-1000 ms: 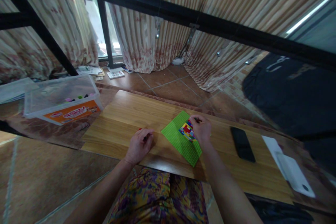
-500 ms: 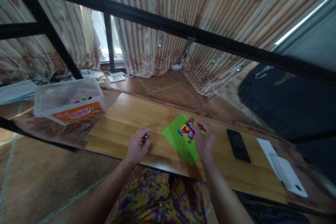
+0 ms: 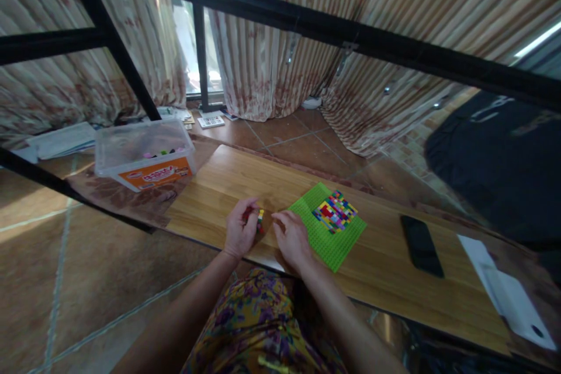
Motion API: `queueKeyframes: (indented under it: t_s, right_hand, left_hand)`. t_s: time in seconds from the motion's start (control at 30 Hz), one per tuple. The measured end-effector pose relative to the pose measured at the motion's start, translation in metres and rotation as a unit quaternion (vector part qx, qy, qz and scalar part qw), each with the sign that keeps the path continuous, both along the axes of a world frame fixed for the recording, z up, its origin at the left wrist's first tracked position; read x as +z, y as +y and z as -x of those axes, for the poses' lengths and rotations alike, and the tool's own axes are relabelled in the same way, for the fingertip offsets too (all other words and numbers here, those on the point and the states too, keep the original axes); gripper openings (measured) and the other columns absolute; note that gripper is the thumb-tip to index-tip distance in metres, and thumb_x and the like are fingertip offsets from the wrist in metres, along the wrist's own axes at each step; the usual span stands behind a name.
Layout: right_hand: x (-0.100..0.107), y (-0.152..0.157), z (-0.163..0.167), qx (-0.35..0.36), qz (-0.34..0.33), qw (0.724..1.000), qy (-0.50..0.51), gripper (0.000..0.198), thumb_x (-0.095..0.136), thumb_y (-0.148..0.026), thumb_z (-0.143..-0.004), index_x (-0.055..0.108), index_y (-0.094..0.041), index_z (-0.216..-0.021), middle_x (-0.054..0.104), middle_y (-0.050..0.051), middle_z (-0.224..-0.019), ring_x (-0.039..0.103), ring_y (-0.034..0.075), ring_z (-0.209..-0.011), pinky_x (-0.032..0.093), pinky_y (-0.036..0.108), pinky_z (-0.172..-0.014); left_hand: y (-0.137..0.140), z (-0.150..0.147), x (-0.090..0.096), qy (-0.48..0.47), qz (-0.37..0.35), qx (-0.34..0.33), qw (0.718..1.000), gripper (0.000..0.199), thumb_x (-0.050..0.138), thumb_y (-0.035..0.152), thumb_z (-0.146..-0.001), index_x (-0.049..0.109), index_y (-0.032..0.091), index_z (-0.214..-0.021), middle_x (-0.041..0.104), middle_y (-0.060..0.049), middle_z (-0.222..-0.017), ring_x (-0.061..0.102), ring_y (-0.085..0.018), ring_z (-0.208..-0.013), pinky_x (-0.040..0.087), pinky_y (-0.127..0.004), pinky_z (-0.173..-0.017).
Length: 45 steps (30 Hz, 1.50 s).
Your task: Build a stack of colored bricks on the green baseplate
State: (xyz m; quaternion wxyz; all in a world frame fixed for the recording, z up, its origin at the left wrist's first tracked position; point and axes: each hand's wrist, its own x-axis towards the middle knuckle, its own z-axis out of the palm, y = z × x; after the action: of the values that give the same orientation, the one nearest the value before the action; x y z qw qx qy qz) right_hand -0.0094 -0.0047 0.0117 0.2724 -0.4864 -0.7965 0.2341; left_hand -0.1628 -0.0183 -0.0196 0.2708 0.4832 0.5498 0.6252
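Observation:
My left hand point(image 3: 242, 228) is closed around a few small toy bricks point(image 3: 260, 220), with yellow, white, green and red showing at its fingertips. Just to its right, my right hand point(image 3: 291, 236) hovers with fingers curled and tips close together; whether anything is pinched there is too small to make out. Beyond the right hand lies a green studded baseplate point(image 3: 333, 254), turned at an angle on the table. A patch of many-coloured bricks point(image 3: 335, 211) is built on its far part, red, yellow, blue and purple among them.
On the wooden table point(image 3: 210, 198) a black phone point(image 3: 421, 245) lies at the right, near a white flat object point(image 3: 508, 292). A clear plastic box point(image 3: 144, 152) with an orange label and loose bricks stands to the left. A black metal bar point(image 3: 280, 14) crosses ahead.
My right hand has left the brick patch and moved left, close beside my left hand. Bricks now show more plainly at the left fingertips. The whole view has shifted slightly.

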Motion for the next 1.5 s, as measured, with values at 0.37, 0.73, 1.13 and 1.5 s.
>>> queueKeyframes:
  t_s: [0.37, 0.73, 1.13, 1.5]
  right_hand:
    - [-0.009, 0.028, 0.028, 0.047, -0.016, 0.995, -0.089, 0.030, 0.049, -0.015, -0.090, 0.069, -0.022, -0.110, 0.062, 0.009, -0.107, 0.055, 0.022, -0.103, 0.044, 0.035, -0.093]
    - [-0.004, 0.020, 0.018, -0.025, 0.034, 0.999, 0.034, 0.018, 0.051, -0.022, -0.089, 0.069, -0.020, -0.091, 0.069, 0.005, -0.090, 0.062, 0.018, -0.083, 0.048, 0.031, -0.079]
    - [0.031, 0.014, -0.045, -0.171, 0.096, 0.932, 0.303, 0.024, 0.068, -0.041, -0.074, 0.071, -0.018, -0.083, 0.069, 0.002, -0.071, 0.062, 0.015, -0.063, 0.052, 0.029, -0.064]
    - [0.036, 0.043, -0.101, -0.295, -0.011, 0.931, 0.213, 0.030, 0.064, -0.041, -0.073, 0.074, -0.016, -0.087, 0.075, 0.009, -0.086, 0.068, 0.021, -0.077, 0.054, 0.035, -0.076]
  left_hand:
    - [0.006, 0.004, -0.006, -0.104, 0.014, 0.032, 0.994, 0.025, 0.055, 0.025, -0.082, 0.066, 0.019, -0.104, 0.066, -0.004, -0.093, 0.063, -0.016, -0.085, 0.051, -0.027, -0.079]
    - [0.006, 0.004, -0.003, -0.147, 0.035, 0.024, 0.988, 0.024, 0.058, 0.028, -0.082, 0.067, 0.019, -0.102, 0.065, -0.002, -0.090, 0.062, -0.014, -0.082, 0.050, -0.026, -0.077]
    - [0.005, 0.002, 0.000, -0.123, 0.044, 0.015, 0.991, 0.026, 0.062, 0.033, -0.081, 0.066, 0.020, -0.103, 0.066, -0.003, -0.089, 0.063, -0.015, -0.081, 0.054, -0.029, -0.075]
    - [0.004, 0.001, 0.007, -0.117, 0.045, 0.007, 0.992, 0.023, 0.064, 0.030, -0.080, 0.066, 0.018, -0.100, 0.064, -0.001, -0.084, 0.062, -0.012, -0.075, 0.053, -0.022, -0.066]
